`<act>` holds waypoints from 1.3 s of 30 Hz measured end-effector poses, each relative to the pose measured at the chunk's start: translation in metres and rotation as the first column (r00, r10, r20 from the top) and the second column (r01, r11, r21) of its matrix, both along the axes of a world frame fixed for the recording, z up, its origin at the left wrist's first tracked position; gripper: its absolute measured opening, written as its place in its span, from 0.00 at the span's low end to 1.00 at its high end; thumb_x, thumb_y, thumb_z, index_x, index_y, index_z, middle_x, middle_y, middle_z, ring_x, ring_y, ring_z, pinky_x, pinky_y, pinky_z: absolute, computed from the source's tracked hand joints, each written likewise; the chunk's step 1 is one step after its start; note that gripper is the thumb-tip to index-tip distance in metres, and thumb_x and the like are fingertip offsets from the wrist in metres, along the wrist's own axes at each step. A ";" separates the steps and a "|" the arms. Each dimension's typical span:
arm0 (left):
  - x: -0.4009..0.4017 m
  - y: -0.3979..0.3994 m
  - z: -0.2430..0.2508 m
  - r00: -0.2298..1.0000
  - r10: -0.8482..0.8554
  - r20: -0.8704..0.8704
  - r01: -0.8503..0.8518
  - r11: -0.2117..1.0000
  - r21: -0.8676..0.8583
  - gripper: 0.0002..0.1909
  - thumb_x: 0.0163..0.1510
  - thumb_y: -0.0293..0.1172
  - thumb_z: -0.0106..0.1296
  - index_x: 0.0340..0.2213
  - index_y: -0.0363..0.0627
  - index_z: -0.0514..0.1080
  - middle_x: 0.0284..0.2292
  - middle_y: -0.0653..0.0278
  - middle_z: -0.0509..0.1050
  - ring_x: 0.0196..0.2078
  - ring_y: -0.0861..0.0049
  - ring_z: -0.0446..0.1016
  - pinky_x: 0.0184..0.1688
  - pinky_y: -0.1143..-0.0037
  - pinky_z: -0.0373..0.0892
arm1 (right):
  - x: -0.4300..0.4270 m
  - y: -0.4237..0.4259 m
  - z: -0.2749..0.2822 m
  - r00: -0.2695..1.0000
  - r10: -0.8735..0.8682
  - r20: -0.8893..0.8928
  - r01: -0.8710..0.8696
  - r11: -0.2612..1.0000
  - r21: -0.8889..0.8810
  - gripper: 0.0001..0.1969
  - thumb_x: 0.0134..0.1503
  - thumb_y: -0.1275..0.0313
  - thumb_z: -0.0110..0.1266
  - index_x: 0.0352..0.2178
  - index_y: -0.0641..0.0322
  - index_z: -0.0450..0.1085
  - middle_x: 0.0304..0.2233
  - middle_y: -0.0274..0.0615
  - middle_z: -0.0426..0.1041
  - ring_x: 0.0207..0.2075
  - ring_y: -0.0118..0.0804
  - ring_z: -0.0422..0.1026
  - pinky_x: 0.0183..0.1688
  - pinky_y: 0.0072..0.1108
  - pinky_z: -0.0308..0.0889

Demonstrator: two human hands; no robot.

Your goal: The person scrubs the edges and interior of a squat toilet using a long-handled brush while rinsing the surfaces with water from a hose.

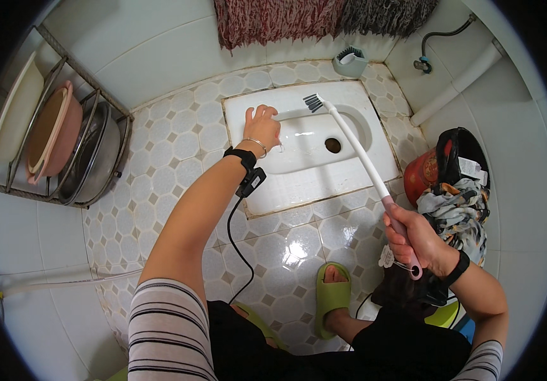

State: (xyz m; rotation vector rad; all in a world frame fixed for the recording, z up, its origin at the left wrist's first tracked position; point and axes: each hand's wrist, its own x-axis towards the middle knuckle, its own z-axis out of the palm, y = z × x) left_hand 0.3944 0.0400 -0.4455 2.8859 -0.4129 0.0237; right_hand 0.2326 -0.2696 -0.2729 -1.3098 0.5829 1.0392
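My right hand [409,238] grips the pink handle of a long toilet brush [361,155] with a white shaft; a small white tag [386,257] hangs from its end. The brush's dark bristles are raised over the far side of a white squat toilet [311,185], whose round drain hole shows in the basin. Over the toilet's left side, my left hand [261,128] has bent, parted fingers, and nothing is visible in them. Its palm is hidden. A clear, thin streak, perhaps water, shows beside it. A black strap with a small device and cable circles the left wrist.
Basins [52,133] stand in a wall rack at left. A grey-green brush holder [349,62] sits behind the toilet, below hanging mop heads [278,24]. At right are a red bin [419,176] and patterned cloth [459,209]. Tiles [297,247] look wet. A pale hose [73,282] runs left.
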 end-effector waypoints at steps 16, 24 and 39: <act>-0.042 0.045 -0.047 0.831 0.501 -0.242 -0.432 0.855 0.288 0.38 0.40 0.51 0.55 0.49 0.43 0.56 0.44 0.55 0.65 0.51 0.64 0.58 0.52 0.54 0.46 | 0.000 -0.001 -0.004 0.999 -0.024 0.023 0.024 1.000 0.003 0.12 0.57 0.60 0.39 0.25 0.56 0.54 0.11 0.30 0.54 0.06 0.22 0.50 0.07 0.17 0.50; -0.113 0.090 -0.085 0.806 0.504 -0.311 -0.361 0.834 0.417 0.26 0.40 0.40 0.56 0.39 0.41 0.59 0.30 0.60 0.73 0.42 0.64 0.67 0.47 0.60 0.49 | 0.006 0.027 -0.026 0.986 -0.072 0.153 0.074 0.997 -0.010 0.10 0.53 0.68 0.49 0.26 0.57 0.56 0.13 0.29 0.56 0.08 0.20 0.52 0.09 0.15 0.53; -0.129 0.064 0.006 0.867 0.249 -0.432 -0.279 0.960 -0.008 0.34 0.30 0.42 0.60 0.36 0.36 0.56 0.22 0.56 0.73 0.28 0.63 0.72 0.41 0.69 0.50 | 0.036 0.154 -0.130 0.831 -0.040 0.554 0.143 0.979 -0.143 0.14 0.46 0.75 0.56 0.25 0.62 0.54 0.23 0.40 0.68 0.22 0.26 0.68 0.24 0.15 0.64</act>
